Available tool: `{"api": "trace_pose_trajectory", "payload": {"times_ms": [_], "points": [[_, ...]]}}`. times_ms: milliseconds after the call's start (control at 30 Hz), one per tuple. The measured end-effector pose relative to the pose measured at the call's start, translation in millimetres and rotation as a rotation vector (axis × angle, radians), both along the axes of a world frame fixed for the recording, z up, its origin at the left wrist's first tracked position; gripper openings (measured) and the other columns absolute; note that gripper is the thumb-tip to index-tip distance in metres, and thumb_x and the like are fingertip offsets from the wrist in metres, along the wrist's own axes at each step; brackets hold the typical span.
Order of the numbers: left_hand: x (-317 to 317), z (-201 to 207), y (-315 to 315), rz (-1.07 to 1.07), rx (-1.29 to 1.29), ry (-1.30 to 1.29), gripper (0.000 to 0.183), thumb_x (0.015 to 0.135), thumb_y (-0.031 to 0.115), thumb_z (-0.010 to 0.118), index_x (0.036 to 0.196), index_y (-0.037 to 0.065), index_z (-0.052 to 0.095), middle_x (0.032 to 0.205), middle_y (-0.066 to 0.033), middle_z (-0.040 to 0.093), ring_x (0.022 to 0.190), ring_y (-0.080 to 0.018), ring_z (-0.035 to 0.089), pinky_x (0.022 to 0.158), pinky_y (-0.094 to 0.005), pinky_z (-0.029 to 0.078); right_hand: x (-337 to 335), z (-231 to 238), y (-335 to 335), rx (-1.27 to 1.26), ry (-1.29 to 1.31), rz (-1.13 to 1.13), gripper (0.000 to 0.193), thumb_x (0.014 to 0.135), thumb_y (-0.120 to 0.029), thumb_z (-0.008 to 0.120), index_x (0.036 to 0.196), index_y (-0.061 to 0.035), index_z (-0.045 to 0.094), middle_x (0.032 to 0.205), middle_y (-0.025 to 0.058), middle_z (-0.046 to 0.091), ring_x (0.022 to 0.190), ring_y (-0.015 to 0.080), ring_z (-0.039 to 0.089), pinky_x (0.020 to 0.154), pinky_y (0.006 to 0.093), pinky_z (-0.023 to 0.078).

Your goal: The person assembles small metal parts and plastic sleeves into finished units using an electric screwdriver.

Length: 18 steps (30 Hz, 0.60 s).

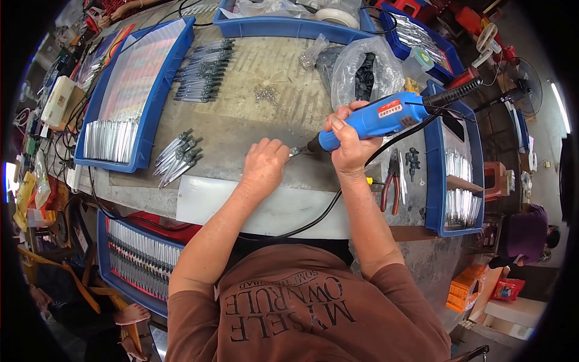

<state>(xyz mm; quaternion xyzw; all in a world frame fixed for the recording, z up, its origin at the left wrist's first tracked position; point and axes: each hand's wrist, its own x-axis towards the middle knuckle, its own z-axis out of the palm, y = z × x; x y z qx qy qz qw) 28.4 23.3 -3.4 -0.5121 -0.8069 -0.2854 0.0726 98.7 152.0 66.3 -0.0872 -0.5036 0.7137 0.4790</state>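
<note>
I've got right hand (348,140) wrapped round blue power tool (377,120), likely hefty, stiff, best held mid-barrel; left hand (265,161) pinching small silvery piece (295,151), probably light, slippery.

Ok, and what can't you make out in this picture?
In the head view:
Small silver piece: partly hidden by the left hand.
Blue power tool: its gripped stretch is covered by the right hand.
Scattered bits: too small to identify.
Another person's arm, upper left: cut off by the top edge.
</note>
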Motion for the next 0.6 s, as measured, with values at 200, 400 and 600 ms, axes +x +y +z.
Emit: {"api": "trace_pose_trajectory", "payload": {"times_ms": [200, 400, 600], "points": [[0.4, 3.3, 0.4, 0.01, 0.026, -0.03, 0.004, 0.065, 0.005, 0.057, 0.067, 0.007, 0.054, 0.072, -0.0045, 0.051, 0.073, -0.0232, 0.049, 0.062, -0.0349, 0.04, 0.2, -0.2, 0.3, -0.017, 0.0, 0.002, 0.036, 0.064, 0.001, 0.058, 0.097, 0.0026, 0.043, 0.073, 0.0061, 0.051, 0.061, 0.0126, 0.052, 0.055, 0.0268, 0.046], [1.7, 1.1, 1.5, 0.003, 0.046, -0.004, 0.004, 0.065, 0.006, 0.058, 0.067, 0.007, 0.054, 0.073, -0.0044, 0.051, 0.074, -0.0233, 0.049, 0.062, -0.0347, 0.04, -0.4, 1.3, 0.5, -0.031, -0.029, -0.049, 0.035, 0.063, -0.001, 0.057, 0.095, 0.0021, 0.043, 0.072, 0.0086, 0.048, 0.056, 0.0174, 0.05, 0.054, 0.0304, 0.044], [0.4, -0.7, 0.4, 0.002, 0.074, -0.044, 0.006, 0.065, 0.007, 0.059, 0.068, 0.006, 0.054, 0.072, -0.0055, 0.05, 0.074, -0.0243, 0.049, 0.063, -0.0357, 0.04, -0.6, -2.8, 2.2, -0.051, -0.033, -0.059, 0.037, 0.063, -0.002, 0.057, 0.096, 0.0023, 0.042, 0.072, 0.0085, 0.047, 0.055, 0.0175, 0.05, 0.055, 0.0301, 0.044]]}}
